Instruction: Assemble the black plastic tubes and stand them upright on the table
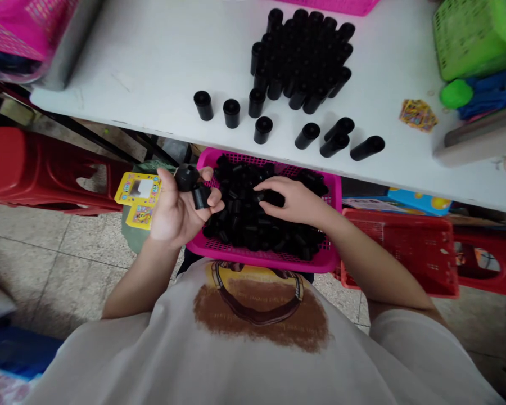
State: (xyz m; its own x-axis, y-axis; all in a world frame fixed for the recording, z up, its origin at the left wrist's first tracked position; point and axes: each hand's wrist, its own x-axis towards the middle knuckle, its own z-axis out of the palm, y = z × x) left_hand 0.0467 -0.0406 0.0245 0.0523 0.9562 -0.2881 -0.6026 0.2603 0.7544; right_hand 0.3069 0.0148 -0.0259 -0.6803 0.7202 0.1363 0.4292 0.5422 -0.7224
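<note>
My left hand [179, 211] is palm up over the left side of a pink basket [261, 261]. Its fingers curl around two short black plastic cylinders, an upper one [186, 177] near the thumb and a lower one [201, 197] under the fingertips. Over the middle of the basket, my right hand [293, 199] has thumb and fingers around a black plastic piece [273, 198], partly hidden by the hand. Loose black plastic parts [244, 230] fill the basket. On the white table beyond, black cylinders [303, 56] stand in a dense cluster, with several separate ones [263, 130] nearer the edge.
The white table [152, 73] has its front edge just past the basket. A red crate [405, 253] is at right, a red stool [37, 169] at left. Yellow printed cards [139, 191] lie beside my left hand. A green basket [474, 39] stands at the far right.
</note>
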